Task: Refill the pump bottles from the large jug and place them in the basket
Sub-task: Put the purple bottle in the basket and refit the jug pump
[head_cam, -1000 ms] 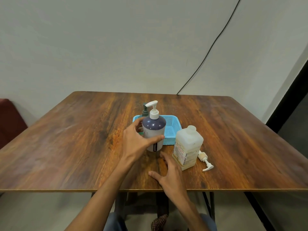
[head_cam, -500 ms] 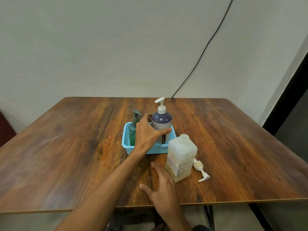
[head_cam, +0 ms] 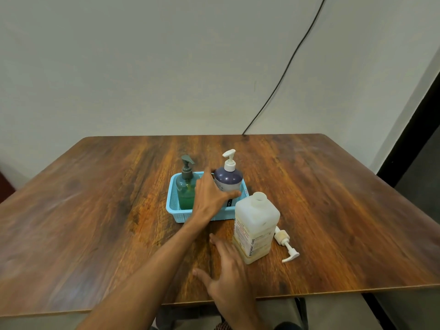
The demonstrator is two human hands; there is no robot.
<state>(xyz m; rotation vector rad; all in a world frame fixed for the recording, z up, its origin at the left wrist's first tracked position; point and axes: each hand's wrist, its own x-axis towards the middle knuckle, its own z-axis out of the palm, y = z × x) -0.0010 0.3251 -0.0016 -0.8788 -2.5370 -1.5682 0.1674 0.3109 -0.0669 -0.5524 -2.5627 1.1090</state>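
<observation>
I am gripping the purple pump bottle (head_cam: 228,180) with my left hand (head_cam: 210,198), thumb curling across its front and fingers wrapping round the far side. The bottle is standing upright in the right half of the light blue basket (head_cam: 173,211), its white pump head pointing up and to the right; its base is hiding behind my hand and the basket's near wall, so I cannot tell whether it is resting on the bottom. The green pump bottle (head_cam: 186,192) is standing upright in the left half of the same basket, just beside my knuckles.

My right hand (head_cam: 228,278) is lying flat on the wooden worktop (head_cam: 95,210) near its front edge, fingers spread and holding nothing. Its fingertips are reaching just beside the lower left corner of the large jug (head_cam: 256,223); I cannot tell whether they are touching it. The jug is standing upright right in front of the basket's near right corner, neck uncapped, with pale liquid showing in its lower part. A loose white pump (head_cam: 285,246) is lying on its side on the worktop just right of the jug.

A black cable (head_cam: 285,67) is running down the wall behind the worktop.
</observation>
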